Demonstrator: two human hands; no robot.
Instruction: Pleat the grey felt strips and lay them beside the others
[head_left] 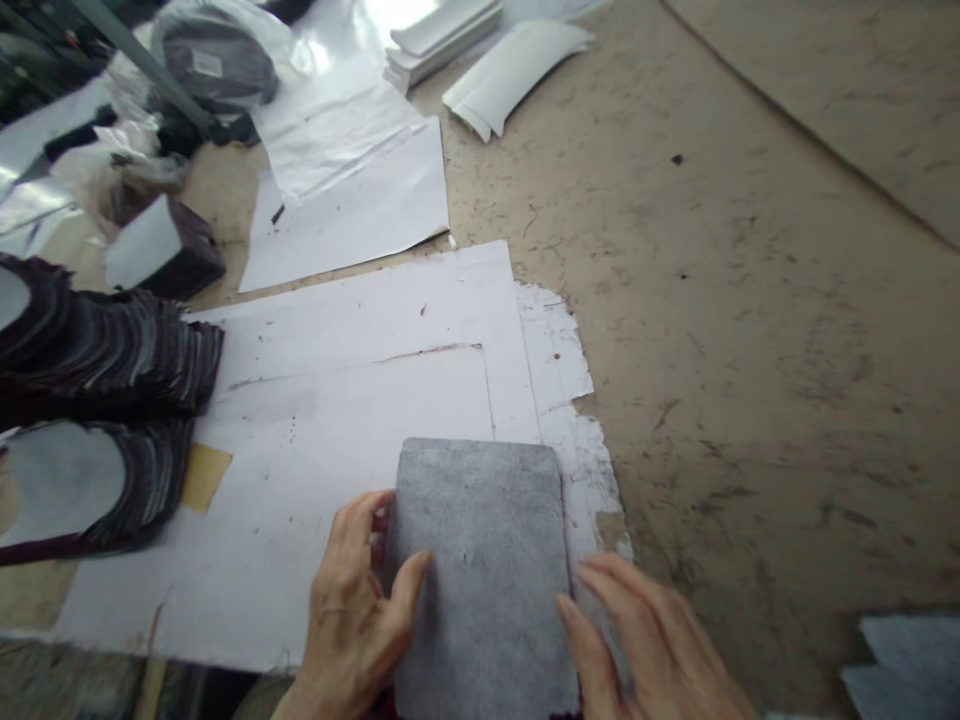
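A grey rectangular stack of fabric pieces [480,560] lies in front of me on white paper, its near end cut off by the bottom of the view. My left hand [364,600] is at the left side of the stack, thumb on the top face and fingers curled along the edge. At the right edge is my right hand [637,640], fingers stretched and thumb apart from them. Its thumb tip meets the edge, and I cannot make out a grip there. Dark red shows at the stack's near corners.
Tall stacks of dark cut pieces [150,350] stand on the left, beside a yellowish paper scrap [205,477]. Behind them are a dark block with a pale top [169,245] and plastic bags. White curved pieces [517,75] lie at the back. Grey pieces [907,665] sit at lower right.
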